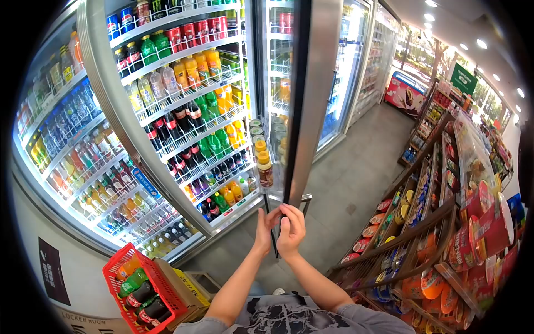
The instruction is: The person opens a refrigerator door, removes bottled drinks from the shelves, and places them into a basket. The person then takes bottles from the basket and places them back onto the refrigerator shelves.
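Both my hands are raised together in front of me, close to the lower end of the open glass fridge door (300,111). My left hand (265,231) is upright with its fingers stretched out, and its fingertips meet those of my right hand. My right hand (291,228) has its palm turned inward and its fingers extended. Nothing shows between them. Behind the door's edge, the open fridge holds shelves of bottles and cans. Some jars and cans (264,161) stand in a column beside the door.
A red basket (114,278) with several bottles sits on a cardboard box (181,289) at the lower left. Snack shelves (411,222) line the right side. A grey aisle floor (361,150) runs back to a red chest freezer (406,94). Closed fridges stand at the left.
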`<state>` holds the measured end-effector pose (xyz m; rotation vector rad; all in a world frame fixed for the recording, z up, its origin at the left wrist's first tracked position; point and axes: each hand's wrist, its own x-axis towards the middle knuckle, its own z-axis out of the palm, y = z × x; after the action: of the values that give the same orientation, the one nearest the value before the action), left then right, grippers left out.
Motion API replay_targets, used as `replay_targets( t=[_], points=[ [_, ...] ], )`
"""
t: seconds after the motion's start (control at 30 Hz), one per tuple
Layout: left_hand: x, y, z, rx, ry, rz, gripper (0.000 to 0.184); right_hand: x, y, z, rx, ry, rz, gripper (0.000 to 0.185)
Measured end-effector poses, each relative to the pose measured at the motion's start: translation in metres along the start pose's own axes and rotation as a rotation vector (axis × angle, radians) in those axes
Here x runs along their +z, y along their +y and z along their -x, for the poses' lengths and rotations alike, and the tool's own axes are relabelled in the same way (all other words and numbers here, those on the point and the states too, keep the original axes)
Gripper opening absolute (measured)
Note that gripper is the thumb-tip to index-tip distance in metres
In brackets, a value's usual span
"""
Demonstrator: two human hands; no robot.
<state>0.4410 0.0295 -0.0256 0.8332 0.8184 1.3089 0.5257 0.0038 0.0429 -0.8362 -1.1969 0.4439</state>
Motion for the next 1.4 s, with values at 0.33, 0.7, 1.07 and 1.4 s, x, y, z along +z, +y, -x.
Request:
replay_targets(
  t=[0.33, 0.7, 1.07, 1.4],
  points=[
    [0.008, 0.022, -0.046, -0.370, -0.160, 0.099, 0.074, 0.021, 0.042, -0.037, 0.147, -0.150, -0.098, 0.028],
    [-0.158, 0.072, -0.133, -0.243, 0.125, 0.115, 0.073, 0.174, 0.171, -0.061, 0.683, -0.386, -0.324, 0.040],
    [-0.337, 0.131, -0.230, -0.155, 0.351, 0.048, 0.073, 0.364, 0.300, -0.071, 1.025, -0.436, -0.403, 0.041],
    [-0.402, 0.115, -0.282, -0.243, 0.388, 0.066, 0.071, 0.416, 0.385, -0.057, 1.126, -0.434, -0.381, 0.059]
  ],
)
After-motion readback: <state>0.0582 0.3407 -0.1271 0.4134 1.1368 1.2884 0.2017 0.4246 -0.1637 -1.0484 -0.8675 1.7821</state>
